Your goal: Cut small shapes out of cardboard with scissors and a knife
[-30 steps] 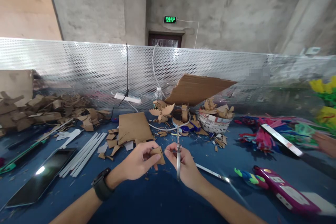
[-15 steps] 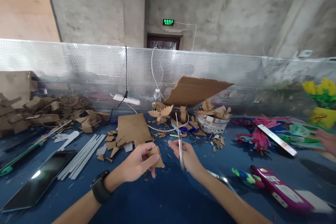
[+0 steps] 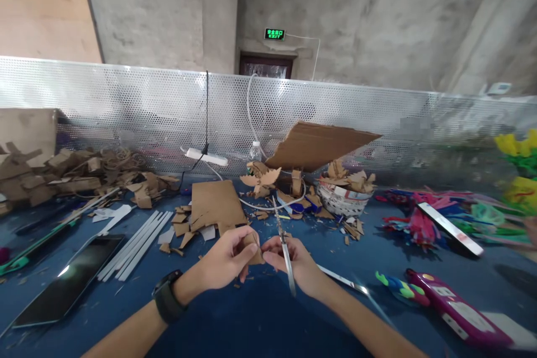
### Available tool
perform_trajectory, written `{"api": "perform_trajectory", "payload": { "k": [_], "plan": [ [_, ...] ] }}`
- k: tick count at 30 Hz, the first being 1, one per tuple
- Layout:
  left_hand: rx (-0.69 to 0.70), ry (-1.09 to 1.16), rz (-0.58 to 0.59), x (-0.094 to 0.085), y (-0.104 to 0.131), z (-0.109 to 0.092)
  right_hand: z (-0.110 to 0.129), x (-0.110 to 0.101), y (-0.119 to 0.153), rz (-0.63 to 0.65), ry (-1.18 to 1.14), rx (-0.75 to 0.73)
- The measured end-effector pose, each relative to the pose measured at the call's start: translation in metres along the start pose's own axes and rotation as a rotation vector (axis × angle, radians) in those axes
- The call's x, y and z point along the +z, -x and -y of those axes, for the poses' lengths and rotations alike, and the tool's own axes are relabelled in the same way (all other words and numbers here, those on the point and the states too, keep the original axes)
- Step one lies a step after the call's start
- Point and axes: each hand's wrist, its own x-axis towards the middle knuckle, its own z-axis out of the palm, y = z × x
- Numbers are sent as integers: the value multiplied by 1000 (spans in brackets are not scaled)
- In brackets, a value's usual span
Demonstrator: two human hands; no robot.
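My left hand is closed around a small bent piece of brown cardboard. Against that piece's right edge, the thumb and finger of my right hand are pinched together. A slim pair of silver scissors rests in my right hand, tips pointing up and away from me. Part of the scissors' handle is hidden by the fingers. Just beyond my hands lies a flat cardboard sheet with a ragged front edge. A silver metal blade or ruler is partly covered by my right forearm.
White sticks and a dark tablet lie left. Cardboard scraps are heaped behind them. A woven basket of scraps stands beyond, under a large tilted cardboard sheet. At right are a phone and a purple device.
My right hand has moved in to the left and now touches the cardboard piece in my left hand. The scissors moved with it. Another person's hand at the far right has mostly left view.
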Motion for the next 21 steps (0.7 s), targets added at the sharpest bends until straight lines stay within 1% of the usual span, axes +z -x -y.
{"api": "perform_trajectory", "payload": {
  "k": [3,5,7,10,13,15,18,21],
  "plan": [
    [31,100,-40,5,-1,-1,-1,-1,-2,-42,12,-13],
    [21,179,-58,9,-1,-2,1,1,-2,-75,17,-24],
    [0,220,-59,11,0,-4,4,3,0,-72,27,-37],
    [-6,201,-46,11,0,-4,9,7,3,-42,44,-67],
    [-12,178,-24,12,0,-2,13,10,6,-63,62,-105],
    [-3,214,-20,13,-1,0,15,10,7,-79,69,-116],
    [18,283,-49,15,-3,0,15,9,8,-130,96,-121],
    [18,287,-90,16,-5,-2,14,7,10,-177,167,-123]
  ]
}}
